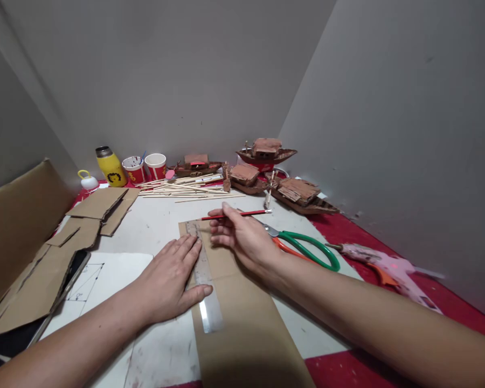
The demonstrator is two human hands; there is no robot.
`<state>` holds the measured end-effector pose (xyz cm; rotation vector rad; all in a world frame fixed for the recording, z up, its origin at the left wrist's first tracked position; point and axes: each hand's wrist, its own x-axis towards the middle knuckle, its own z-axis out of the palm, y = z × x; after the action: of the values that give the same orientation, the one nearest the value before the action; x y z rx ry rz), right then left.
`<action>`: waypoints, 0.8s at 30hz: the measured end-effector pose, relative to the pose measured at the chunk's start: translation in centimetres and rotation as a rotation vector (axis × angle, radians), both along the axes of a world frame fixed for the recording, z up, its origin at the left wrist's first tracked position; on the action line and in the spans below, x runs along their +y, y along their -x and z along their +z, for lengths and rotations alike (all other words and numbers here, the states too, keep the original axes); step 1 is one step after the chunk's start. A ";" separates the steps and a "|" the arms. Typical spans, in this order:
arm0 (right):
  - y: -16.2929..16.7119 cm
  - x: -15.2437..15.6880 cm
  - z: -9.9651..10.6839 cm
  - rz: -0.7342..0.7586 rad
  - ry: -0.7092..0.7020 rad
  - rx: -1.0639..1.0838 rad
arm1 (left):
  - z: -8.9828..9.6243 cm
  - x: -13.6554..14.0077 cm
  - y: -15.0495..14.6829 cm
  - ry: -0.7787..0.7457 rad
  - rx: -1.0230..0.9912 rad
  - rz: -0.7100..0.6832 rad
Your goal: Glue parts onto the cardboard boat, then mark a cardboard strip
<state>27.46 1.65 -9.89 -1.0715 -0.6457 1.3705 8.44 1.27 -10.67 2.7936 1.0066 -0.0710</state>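
My left hand (175, 275) lies flat with its fingers stretched out, pressing a clear ruler (210, 307) onto a long piece of cardboard (250, 323). The ruler runs lengthwise near the cardboard's left edge. Between the thumb and fingers of my right hand (242, 237) is a red pencil (250, 214), held nearly level, its tip pointing left above the ruler's far end. Green-handled scissors (307, 245) lie on the table just right of that hand, partly hidden behind it.
Cardboard pieces (81, 226) and a sheet with a drawn diagram (117, 269) lie left. Thin wooden sticks (178, 188), paper cups (156, 164) and a yellow bottle (111, 167) are at the back. Brown model boats (297, 194) stand back right; a pink glue gun (392, 267) lies right.
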 end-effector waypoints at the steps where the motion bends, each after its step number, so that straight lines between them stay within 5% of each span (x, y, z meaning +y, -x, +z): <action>1: 0.2 0.4 -0.5 -0.023 0.007 0.042 | 0.0 0.0 0.0 0.001 -0.001 0.001; 7: -0.2 1.1 -1.9 -0.091 -0.022 0.076 | -0.2 0.1 0.1 0.009 -0.022 -0.004; 24: 0.0 1.2 -1.7 -0.121 0.007 0.052 | -0.3 0.4 0.3 0.013 -0.026 0.002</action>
<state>27.47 2.87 -11.61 -1.0602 -0.5297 1.2926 8.19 1.71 -11.02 2.7746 0.9992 -0.0408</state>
